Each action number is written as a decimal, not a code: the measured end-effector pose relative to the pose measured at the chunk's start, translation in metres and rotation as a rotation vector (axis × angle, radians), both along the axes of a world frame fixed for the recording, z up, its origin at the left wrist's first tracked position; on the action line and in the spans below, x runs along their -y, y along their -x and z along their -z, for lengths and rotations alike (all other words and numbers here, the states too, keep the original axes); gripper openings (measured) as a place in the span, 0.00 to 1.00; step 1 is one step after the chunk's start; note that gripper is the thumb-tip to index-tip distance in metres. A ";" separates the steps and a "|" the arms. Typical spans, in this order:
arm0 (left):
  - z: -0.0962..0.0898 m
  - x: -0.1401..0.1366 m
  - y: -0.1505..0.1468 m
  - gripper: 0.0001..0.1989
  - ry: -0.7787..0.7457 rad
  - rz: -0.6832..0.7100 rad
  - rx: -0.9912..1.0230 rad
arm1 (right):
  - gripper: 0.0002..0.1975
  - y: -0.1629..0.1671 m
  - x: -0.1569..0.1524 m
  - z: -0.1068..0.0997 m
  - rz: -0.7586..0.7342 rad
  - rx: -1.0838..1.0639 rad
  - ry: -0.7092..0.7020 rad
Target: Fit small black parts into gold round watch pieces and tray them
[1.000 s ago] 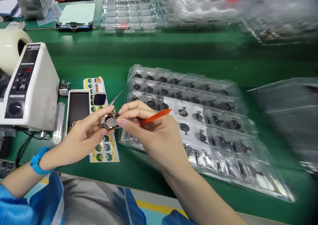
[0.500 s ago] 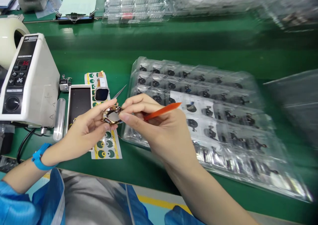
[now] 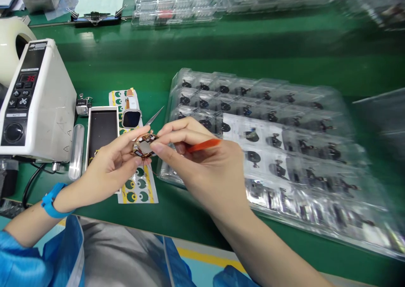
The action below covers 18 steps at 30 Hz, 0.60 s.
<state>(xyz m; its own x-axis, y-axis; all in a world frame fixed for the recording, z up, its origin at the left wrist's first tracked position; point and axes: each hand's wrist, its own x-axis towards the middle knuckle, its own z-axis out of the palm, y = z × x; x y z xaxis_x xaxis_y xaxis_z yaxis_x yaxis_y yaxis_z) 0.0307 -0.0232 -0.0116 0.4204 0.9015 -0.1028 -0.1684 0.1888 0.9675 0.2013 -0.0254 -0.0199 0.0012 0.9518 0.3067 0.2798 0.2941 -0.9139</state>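
Observation:
My left hand, a blue band round its wrist, grips a small round watch case between thumb and fingers. Metallic and dark parts show around its rim, with a pale grey middle. My right hand is closed, its thumb and fingertips meeting at the case's right edge. An orange plastic pry stick lies through this hand, passing between thumb and fingers; its other end is hidden. Just beyond the left fingertips a pointed metal blade or tweezer tip sticks out; its rear is hidden.
Right of my hands lies a wide clear blister tray with black parts in its pockets. To the left stand a white tape dispenser, a shallow box and a clear tube. A smartwatch rests on a sticker sheet.
The orange stick has turned in my right hand, so its exposed end looks shorter and sits lower and further left. The watch case stays between both hands. The view has shifted slightly.

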 end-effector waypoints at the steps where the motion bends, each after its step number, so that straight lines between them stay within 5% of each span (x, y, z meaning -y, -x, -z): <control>1: 0.001 0.000 0.000 0.21 0.009 0.001 0.001 | 0.06 0.001 0.000 0.001 0.017 0.016 -0.015; 11: 0.002 0.000 -0.006 0.18 0.047 -0.019 0.080 | 0.07 0.011 0.003 0.007 0.112 0.112 -0.160; 18: 0.006 -0.001 -0.017 0.13 0.049 -0.171 0.060 | 0.06 0.016 0.000 0.012 0.126 0.193 -0.294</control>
<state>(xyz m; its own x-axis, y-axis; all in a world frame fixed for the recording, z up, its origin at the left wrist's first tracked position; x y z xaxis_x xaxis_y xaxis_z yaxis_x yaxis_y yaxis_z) 0.0474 -0.0219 -0.0171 0.2685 0.9548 -0.1277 -0.2592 0.1993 0.9450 0.1855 -0.0258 -0.0320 0.0282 0.8192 0.5728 0.4899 0.4882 -0.7222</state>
